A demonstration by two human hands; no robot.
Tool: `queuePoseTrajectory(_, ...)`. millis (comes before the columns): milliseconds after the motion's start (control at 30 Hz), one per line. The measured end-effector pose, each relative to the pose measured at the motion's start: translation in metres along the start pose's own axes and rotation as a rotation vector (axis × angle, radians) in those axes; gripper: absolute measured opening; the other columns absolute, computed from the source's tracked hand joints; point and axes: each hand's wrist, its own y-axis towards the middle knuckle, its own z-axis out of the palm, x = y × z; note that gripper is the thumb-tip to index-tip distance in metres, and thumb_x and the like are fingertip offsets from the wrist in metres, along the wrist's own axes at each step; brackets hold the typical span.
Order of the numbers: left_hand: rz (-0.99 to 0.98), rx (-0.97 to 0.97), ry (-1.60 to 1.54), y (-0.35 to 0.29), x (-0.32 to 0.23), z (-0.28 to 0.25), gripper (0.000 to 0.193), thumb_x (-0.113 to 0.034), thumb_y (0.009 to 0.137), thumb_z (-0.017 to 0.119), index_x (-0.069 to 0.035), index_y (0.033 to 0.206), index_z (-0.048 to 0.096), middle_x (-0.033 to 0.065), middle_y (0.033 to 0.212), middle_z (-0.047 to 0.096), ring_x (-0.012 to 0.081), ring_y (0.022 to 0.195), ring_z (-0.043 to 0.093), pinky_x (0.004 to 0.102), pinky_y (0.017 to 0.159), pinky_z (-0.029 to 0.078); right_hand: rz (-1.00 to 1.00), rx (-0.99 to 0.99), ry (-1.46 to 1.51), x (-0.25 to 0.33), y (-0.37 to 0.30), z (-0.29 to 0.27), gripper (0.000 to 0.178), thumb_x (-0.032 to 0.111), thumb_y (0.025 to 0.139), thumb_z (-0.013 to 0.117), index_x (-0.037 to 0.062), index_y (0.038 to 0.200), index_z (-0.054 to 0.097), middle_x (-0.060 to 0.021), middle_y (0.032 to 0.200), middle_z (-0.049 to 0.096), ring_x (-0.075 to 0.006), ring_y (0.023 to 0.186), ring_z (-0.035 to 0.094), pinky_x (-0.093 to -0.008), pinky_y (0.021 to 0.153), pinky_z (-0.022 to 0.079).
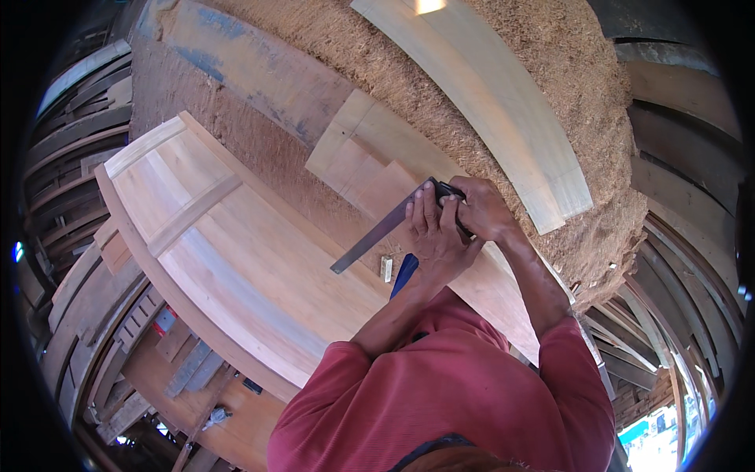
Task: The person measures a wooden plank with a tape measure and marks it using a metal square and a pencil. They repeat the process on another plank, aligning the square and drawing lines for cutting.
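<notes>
One dark-bladed, black-handled tool [377,234] on my remote feed: bare left hand [437,242] pinches it, bare right hand [481,211] wraps around it, near a curved, pale-wood plank [487,98] on shaggy sawdust [562,67].

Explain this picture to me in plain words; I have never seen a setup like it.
There is no robot here: a person works bare-handed. A wide fisheye camera on the head looks down, so straight edges bend and the red shirt shows below.

The left hand and right hand meet at the black handle end of a tool with a long, dark blade, probably a saw. Together they hold it; how each one grips is partly hidden.

Around them lie a framed wooden panel to the left, a curved-looking board at upper right, and wood shavings. A small pale block sits near the blade's tip.
</notes>
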Motion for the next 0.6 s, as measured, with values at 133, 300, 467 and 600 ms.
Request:
queuePoseTrajectory(133,-0.035,0.024,-0.008,-0.001,0.006,-0.001,0.104,-0.039,0.074,0.092,-0.003,0.157,0.041,0.0359,0.170,0.032,0.0533,0.156,0.031,0.0676,0.126,0.024,-0.024,-0.027,0.041,0.001,-0.002,0.003,0.011,0.006,0.094,0.069,-0.0021,0.100,0.073,-0.0205,0.082,0.072,-0.0257,0.074,0.070,-0.0434,0.072,0.056)
queuePoseTrajectory(300,0.007,-0.032,0.031,-0.001,0.010,0.006,0.100,-0.039,0.079,0.088,0.001,0.158,0.041,0.0378,0.169,0.034,0.0540,0.159,0.030,0.0677,0.129,0.021,-0.004,-0.010,0.053,0.005,0.001,0.001,0.023,0.010,0.088,0.068,0.0020,0.108,0.078,-0.0241,0.090,0.076,-0.0408,0.085,0.076,-0.0473,0.081,0.060)
queuePoseTrajectory(467,0.017,-0.024,-0.009,-0.004,0.014,0.009,0.097,-0.037,0.082,0.084,0.007,0.158,0.041,0.0409,0.170,0.033,0.0572,0.162,0.026,0.0680,0.132,0.017,0.025,-0.010,0.024,0.010,0.003,0.001,0.021,0.009,0.088,0.068,0.0006,0.105,0.077,-0.0250,0.088,0.075,-0.0412,0.083,0.076,-0.0476,0.078,0.059)
queuePoseTrajectory(600,0.030,-0.026,-0.019,-0.005,0.015,0.009,0.094,-0.035,0.085,0.081,0.010,0.157,0.042,0.0429,0.168,0.035,0.0588,0.161,0.027,0.0692,0.132,0.016,0.024,-0.022,-0.010,0.013,0.002,0.000,0.018,0.008,0.088,0.068,-0.0006,0.102,0.075,-0.0255,0.087,0.074,-0.0426,0.083,0.076,-0.0483,0.076,0.058)
